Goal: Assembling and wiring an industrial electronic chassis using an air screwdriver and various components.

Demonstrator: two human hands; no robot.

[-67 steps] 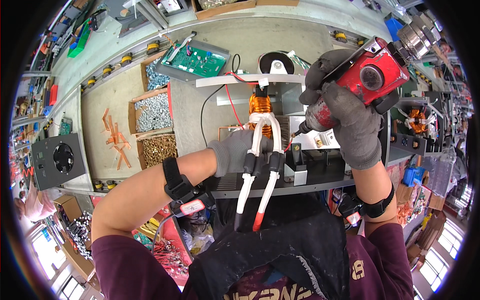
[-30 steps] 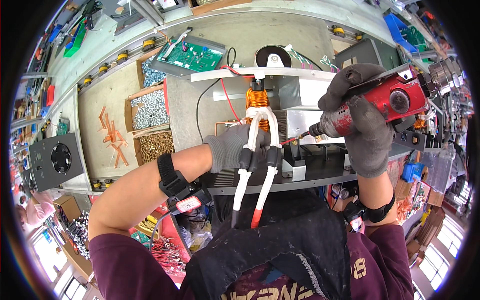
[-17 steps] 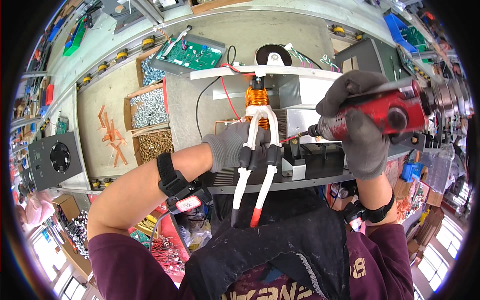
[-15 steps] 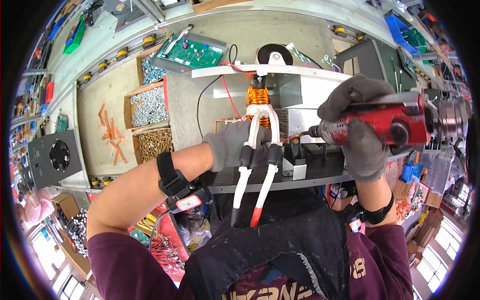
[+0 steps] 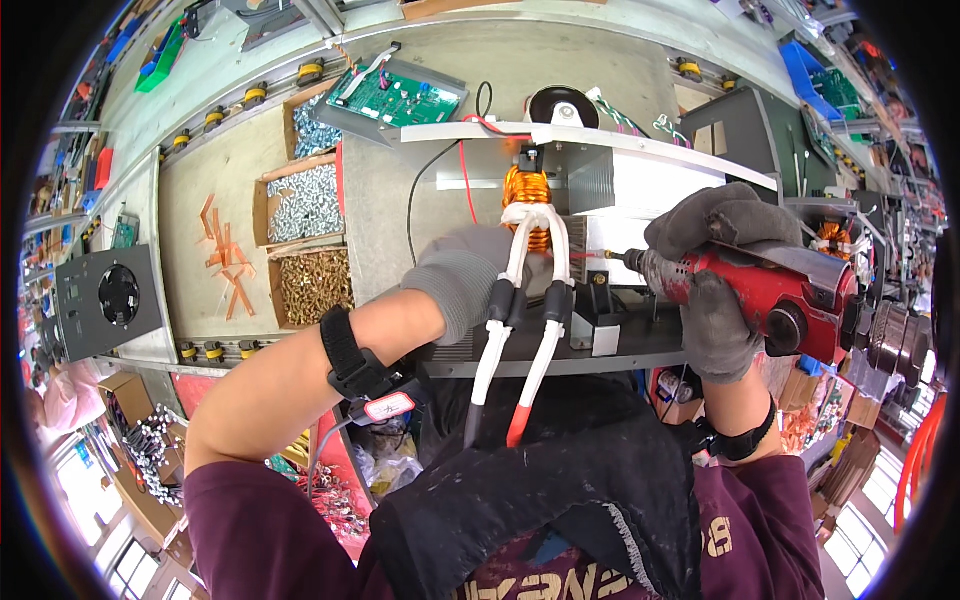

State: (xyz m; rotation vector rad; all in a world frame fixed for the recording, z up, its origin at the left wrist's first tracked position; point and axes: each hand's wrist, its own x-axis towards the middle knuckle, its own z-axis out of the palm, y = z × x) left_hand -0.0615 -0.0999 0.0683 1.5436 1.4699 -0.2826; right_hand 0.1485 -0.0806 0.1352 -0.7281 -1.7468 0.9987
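Note:
My right hand (image 5: 722,335), in a dark grey glove, is wrapped round a red power screwdriver (image 5: 745,290). The tool lies nearly level, its rear end lower, and its thin bit points left into an open metal chassis (image 5: 640,358). My left hand (image 5: 462,275), in a grey knitted glove, reaches in behind thick white cables (image 5: 537,375); its fingers are hidden there. Beside that hand stands an orange copper coil (image 5: 527,187) with the white cables looped over it. One cable ends in a red sleeve, the other in a black one.
On the left are cardboard boxes of silver screws (image 5: 305,205) and brass fasteners (image 5: 312,287), with copper strips (image 5: 230,260) beyond. A green circuit board (image 5: 405,97) lies behind the chassis, near a black-and-white ring-shaped part (image 5: 563,108). A black panel with a fan (image 5: 118,293) is at far left.
The screwdriver's rear end has swung downward in my right hand, while its bit stays near the chassis bracket. The whole view has shifted slightly. My left hand stays by the coil.

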